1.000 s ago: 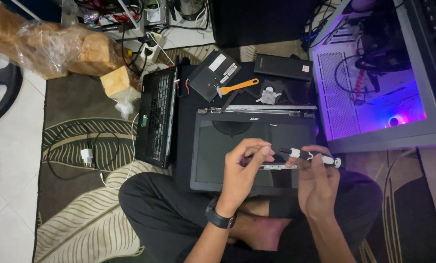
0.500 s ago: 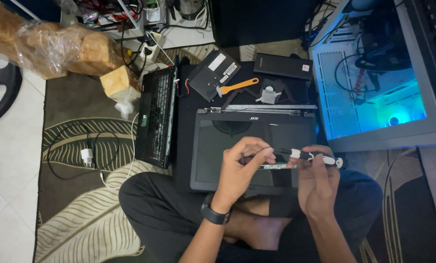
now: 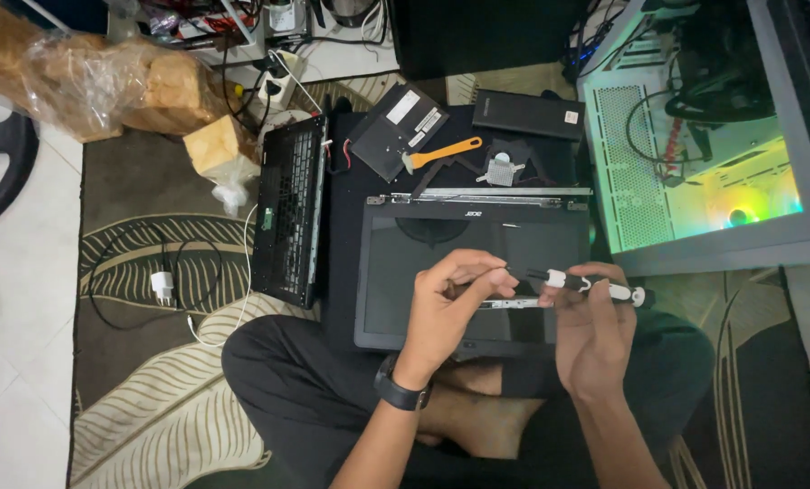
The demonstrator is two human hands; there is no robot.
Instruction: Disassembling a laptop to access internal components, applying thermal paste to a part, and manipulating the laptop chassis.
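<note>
My right hand (image 3: pixel 593 333) holds a black-and-white screwdriver (image 3: pixel 586 284) level, its tip pointing left. My left hand (image 3: pixel 455 303) pinches the tip end of that screwdriver with its fingers. Both hands hover over the lower edge of a dark laptop screen panel (image 3: pixel 405 263) that lies flat in front of my crossed legs. A thin metal strip (image 3: pixel 514 304) lies on the panel just under the hands. A black watch sits on my left wrist.
A laptop base (image 3: pixel 287 213) lies to the left, with a black cover plate (image 3: pixel 398 131), an orange-handled tool (image 3: pixel 441 154) and a small heatsink (image 3: pixel 502 168) behind the panel. A lit white computer case (image 3: pixel 695 136) stands at right. A white charger (image 3: pixel 162 285) lies on the rug.
The hands have barely moved; my left fingers have shifted slightly along the screwdriver tip. The light inside the computer case changed from purple through blue to green-yellow.
</note>
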